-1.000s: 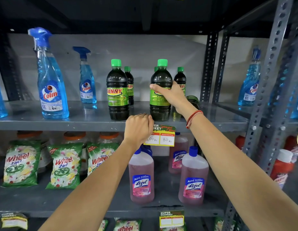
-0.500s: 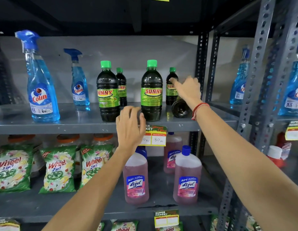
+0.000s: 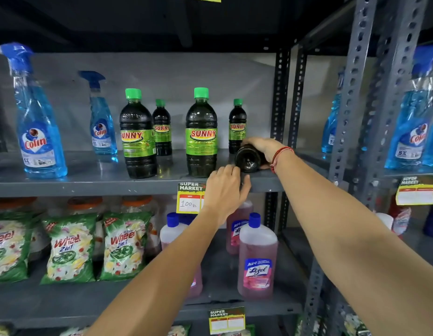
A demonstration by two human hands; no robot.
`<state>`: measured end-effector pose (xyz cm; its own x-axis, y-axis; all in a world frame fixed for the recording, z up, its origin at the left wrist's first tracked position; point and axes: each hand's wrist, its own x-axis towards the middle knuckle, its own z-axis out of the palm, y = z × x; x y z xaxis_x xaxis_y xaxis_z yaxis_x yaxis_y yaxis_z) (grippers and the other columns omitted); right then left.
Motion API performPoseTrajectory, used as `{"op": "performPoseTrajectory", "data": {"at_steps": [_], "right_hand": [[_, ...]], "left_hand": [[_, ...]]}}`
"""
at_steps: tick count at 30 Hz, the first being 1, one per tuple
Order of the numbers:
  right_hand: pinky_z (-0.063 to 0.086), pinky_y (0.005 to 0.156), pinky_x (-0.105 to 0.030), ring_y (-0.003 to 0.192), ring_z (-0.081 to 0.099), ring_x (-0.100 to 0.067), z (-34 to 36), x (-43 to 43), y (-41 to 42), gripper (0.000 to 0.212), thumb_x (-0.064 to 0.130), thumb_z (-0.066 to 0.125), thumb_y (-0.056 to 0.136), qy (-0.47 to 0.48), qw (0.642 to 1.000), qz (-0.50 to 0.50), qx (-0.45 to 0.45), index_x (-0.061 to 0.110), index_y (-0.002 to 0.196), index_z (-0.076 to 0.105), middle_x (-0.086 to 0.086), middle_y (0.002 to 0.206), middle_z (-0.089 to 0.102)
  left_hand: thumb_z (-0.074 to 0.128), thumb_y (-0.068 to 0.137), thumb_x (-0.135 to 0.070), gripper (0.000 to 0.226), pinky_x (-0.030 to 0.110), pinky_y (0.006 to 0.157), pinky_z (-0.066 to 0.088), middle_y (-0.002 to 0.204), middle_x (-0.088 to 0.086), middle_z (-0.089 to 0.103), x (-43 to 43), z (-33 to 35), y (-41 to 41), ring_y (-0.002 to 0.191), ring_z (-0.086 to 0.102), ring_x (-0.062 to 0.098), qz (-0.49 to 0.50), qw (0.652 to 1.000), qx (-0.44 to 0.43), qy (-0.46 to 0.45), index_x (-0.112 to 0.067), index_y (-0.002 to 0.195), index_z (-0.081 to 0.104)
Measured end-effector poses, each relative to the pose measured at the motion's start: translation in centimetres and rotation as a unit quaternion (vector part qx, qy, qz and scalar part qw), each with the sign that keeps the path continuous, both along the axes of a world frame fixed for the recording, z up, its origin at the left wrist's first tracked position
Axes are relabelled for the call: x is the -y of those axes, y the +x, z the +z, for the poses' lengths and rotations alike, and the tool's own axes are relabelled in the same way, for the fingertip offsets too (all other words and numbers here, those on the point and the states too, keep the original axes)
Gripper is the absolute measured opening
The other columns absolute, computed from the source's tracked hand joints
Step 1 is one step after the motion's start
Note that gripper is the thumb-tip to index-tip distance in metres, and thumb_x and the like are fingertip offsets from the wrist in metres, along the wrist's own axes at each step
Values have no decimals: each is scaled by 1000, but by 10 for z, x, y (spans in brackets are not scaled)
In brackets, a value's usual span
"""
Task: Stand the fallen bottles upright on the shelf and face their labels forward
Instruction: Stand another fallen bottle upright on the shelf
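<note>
A dark Sunny bottle lies on its side at the right end of the grey shelf, its round base facing me. My right hand is closed over its body from above. My left hand hovers open at the shelf's front edge, fingertips just below the fallen bottle's base. Two big Sunny bottles stand upright with green caps, one on the left and one in the middle, labels facing forward. Two smaller Sunny bottles stand behind, one on the left and one on the right.
Blue Colin spray bottles stand at the shelf's left. A slotted steel upright closes the bay just right of the fallen bottle. A price tag hangs on the shelf lip. Below stand pink Lizol bottles and Wheel packets.
My right hand has come down from near the rear small bottle and closed on the fallen bottle. My left hand has shifted right along the shelf edge toward the bottle's base.
</note>
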<state>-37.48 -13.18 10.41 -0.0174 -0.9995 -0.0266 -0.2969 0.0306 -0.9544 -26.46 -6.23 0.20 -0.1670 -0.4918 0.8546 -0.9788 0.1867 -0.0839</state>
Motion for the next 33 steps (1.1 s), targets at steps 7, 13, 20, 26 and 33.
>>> {"op": "performPoseTrajectory", "data": {"at_steps": [7, 13, 20, 26, 33], "right_hand": [[49, 94, -32, 111, 59, -30, -13, 10, -9, 73, 52, 72, 73, -168, 980, -103, 25, 4, 124, 54, -15, 123, 60], [42, 96, -33, 117, 54, -27, -18, 6, -7, 80, 38, 83, 67, -286, 956, -66, 5, 8, 130, 45, -13, 126, 57], [38, 100, -30, 120, 47, -25, -29, 9, -6, 77, 35, 85, 64, -314, 948, -21, -48, 7, 126, 51, -12, 124, 54], [47, 95, -34, 112, 58, -23, -35, 13, -14, 66, 17, 77, 71, -232, 971, 59, 27, 10, 128, 45, -7, 115, 61], [45, 101, -37, 118, 54, -22, -36, 13, -13, 98, 38, 85, 56, -213, 975, 55, 19, 11, 137, 37, -8, 126, 58]], "left_hand": [[33, 93, -42, 51, 34, 56, 45, 67, 9, 67, 6, -6, 0, 63, 63, 27, 29, 999, 27, -25, -7, 74, 65], [35, 93, -43, 50, 33, 55, 42, 66, 9, 67, 9, -8, 0, 62, 63, 27, 31, 998, 30, -46, -8, 72, 64], [37, 91, -42, 50, 32, 54, 43, 67, 10, 69, 10, -9, -2, 61, 64, 28, 32, 996, 27, -74, -5, 77, 67], [39, 91, -42, 48, 32, 55, 41, 66, 9, 68, 14, -11, -1, 61, 63, 27, 24, 997, 10, -67, -6, 74, 66], [37, 92, -42, 50, 30, 56, 42, 68, 9, 69, 10, -10, -3, 63, 64, 26, 22, 997, 9, -68, -5, 78, 68]]}}
